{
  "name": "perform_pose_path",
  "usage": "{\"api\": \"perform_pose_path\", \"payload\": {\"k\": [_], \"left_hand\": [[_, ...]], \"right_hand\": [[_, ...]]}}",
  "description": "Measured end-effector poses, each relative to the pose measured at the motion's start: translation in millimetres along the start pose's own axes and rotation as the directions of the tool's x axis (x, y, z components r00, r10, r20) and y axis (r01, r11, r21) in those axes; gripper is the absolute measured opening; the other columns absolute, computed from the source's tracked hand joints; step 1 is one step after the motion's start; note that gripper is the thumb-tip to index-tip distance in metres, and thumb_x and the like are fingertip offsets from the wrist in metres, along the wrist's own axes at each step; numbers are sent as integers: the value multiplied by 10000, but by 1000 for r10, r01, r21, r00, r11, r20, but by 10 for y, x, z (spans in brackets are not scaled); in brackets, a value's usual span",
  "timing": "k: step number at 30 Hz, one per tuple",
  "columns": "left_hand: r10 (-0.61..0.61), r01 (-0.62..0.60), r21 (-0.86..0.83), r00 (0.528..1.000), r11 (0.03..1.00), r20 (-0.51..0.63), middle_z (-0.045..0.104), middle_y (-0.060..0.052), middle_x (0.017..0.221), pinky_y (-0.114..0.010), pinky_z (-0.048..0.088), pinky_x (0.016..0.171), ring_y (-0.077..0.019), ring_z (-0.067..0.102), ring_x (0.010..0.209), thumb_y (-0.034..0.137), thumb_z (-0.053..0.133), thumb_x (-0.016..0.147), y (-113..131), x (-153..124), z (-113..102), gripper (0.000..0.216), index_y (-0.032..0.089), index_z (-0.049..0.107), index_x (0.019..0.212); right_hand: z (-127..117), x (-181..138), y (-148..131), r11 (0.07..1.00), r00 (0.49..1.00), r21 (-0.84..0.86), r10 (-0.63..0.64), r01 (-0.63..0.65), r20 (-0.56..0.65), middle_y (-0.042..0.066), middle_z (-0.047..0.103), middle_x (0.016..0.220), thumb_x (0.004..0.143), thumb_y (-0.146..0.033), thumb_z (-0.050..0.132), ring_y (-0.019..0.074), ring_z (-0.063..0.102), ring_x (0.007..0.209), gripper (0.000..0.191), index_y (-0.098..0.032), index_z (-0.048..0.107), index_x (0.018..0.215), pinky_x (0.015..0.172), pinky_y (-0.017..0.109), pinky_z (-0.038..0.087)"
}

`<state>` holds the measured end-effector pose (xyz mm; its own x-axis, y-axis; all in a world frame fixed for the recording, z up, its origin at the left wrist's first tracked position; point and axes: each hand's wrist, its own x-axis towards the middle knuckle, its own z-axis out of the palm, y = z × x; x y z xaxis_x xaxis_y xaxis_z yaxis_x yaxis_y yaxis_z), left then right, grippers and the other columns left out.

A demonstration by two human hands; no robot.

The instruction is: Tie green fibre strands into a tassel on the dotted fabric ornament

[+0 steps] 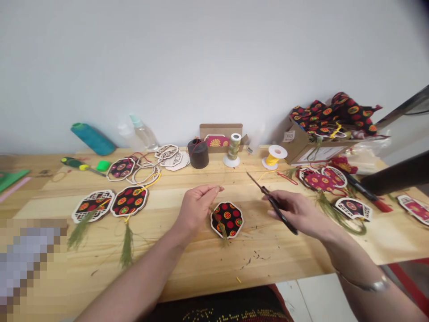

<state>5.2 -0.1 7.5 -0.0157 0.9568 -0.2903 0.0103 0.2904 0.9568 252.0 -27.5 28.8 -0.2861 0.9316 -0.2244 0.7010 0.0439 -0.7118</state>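
hands of one worker over a wooden bench [187, 268], with an ornament lying between them. left hand [197, 205]: fingers curled, thumb and forefinger pressed together in a pinch; whether a strand is caught in it is too small to tell. right hand [291, 210]: grasping black scissors [276, 205] by the handles, the blades close together and pointing away from the body and toward the left.

the ornament [233, 217], a pale scalloped frame around dark patterned cloth, lies flat just beside the left hand, to the right of its fingertips and nearer the body. the left hand is plainly the nearer of the two; bare bench separates the ornament from the right hand. the frame shows no marked long axis. its green tassel [219, 223] supplies one, slanting across the left part of the face from beside the left hand down to the edge nearest the body. the governing relation, as judged, is that between blades and tassel: the scissor tips lie beyond the ornament and to its right, well apart from the strands, and point past them rather than at them.

farther out, dark scraps [256, 257] lie on the bench toward the body; two tasselled ornaments [129, 201] rest to the left; a black spool [198, 154] and a yellow spool [273, 158] stand near the wall [214, 62].
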Motion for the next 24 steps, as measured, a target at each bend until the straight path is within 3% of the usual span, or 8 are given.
{"api": "perform_pose_path", "payload": {"k": [3, 6, 10, 17, 24], "left_hand": [[19, -19, -7, 1000, 1000, -22, 351, 63, 462, -175, 258, 390, -66, 308, 439, 396, 658, 675, -26, 28, -15, 282, 171, 737, 826], [37, -37, -4, 999, 999, -27, 337, 68, 463, -175, 260, 393, -67, 296, 442, 420, 656, 678, -49, 58, -29, 316, 160, 729, 842], [51, -51, -8, 998, 999, -40, 341, 70, 474, -171, 255, 395, -70, 297, 458, 445, 646, 681, -66, 69, -31, 350, 150, 721, 854], [35, -36, 54, 999, 998, 14, 359, 73, 457, -190, 240, 403, -66, 266, 432, 393, 637, 697, -82, 35, 3, 286, 168, 729, 846], [77, -85, 133, 995, 987, 68, 413, 60, 467, -198, 322, 458, -72, 317, 452, 368, 601, 733, -96, 28, 1, 240, 187, 737, 815]], "right_hand": [[7, 235, -195, 990, 979, 93, -121, 107, 166, -7, 490, 630, 742, -553, 562, 99, 401, 540, 459, -121, 619, 885, 471, 228, 308], [-13, 376, -276, 978, 931, 141, -188, 151, 313, -16, 445, 541, 761, -672, 430, 81, 359, 473, 595, -108, 617, 789, 428, 222, 265], [22, 392, -252, 976, 924, 162, -195, 148, 329, -7, 445, 482, 739, -767, 299, 88, 402, 446, 710, -112, 572, 710, 417, 223, 292], [137, 410, -192, 956, 908, 250, -237, 154, 346, -22, 420, 479, 734, -758, 341, 85, 436, 449, 644, -141, 489, 618, 420, 212, 327], [182, 443, -199, 942, 907, 317, -229, 115, 353, -31, 422, 461, 718, -756, 378, 72, 391, 418, 648, -126, 519, 655, 394, 210, 311]]}}
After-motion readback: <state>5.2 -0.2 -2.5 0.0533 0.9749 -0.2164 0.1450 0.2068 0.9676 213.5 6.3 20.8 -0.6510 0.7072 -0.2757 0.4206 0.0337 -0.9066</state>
